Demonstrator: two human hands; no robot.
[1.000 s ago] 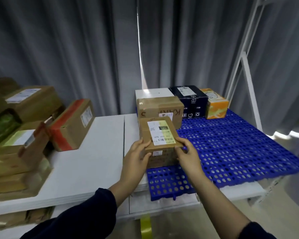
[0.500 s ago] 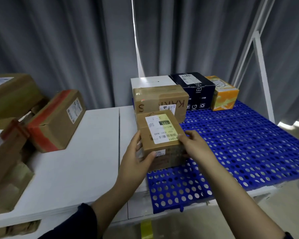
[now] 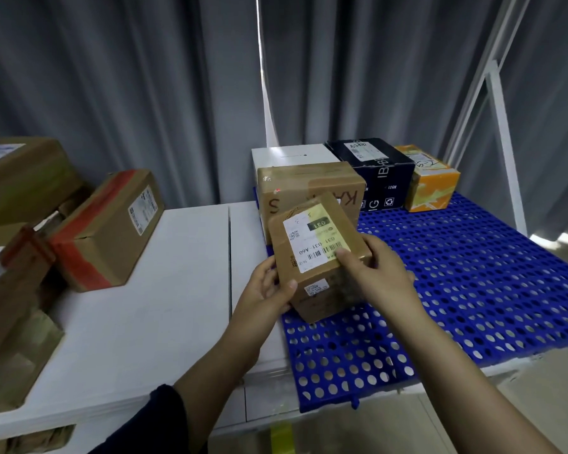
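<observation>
Parcel check from my remote seat: the small brown box (image 3: 318,253) is mid-frame, tilted so its white and yellow label faces up at me. It's over the near left part of the blue perforated pallet (image 3: 473,273). I can't tell if its bottom edge touches the pallet or hangs just above it.

The left grip (image 3: 266,290) is wrapped on the box's left side, with the thumb curled over the near top edge and the fingers hidden behind. The right grip (image 3: 374,270) clamps the right side, thumb pressing on the label's lower right corner by the barcode. So both are grasping the same box.

Just above it in the frame stands a bigger brown carton (image 3: 309,185) with large letters on its front, and a white box (image 3: 292,154) behind that. Further right are a black box (image 3: 381,168) and an orange box (image 3: 430,181), lined up along the pallet's far edge in front of the grey curtain (image 3: 112,93). The pallet lies on the white desk (image 3: 164,306). On the left of the frame, a red-taped carton (image 3: 105,231) lies tilted on the desk beside a heap of cardboard parcels (image 3: 14,191) at the left edge.
</observation>
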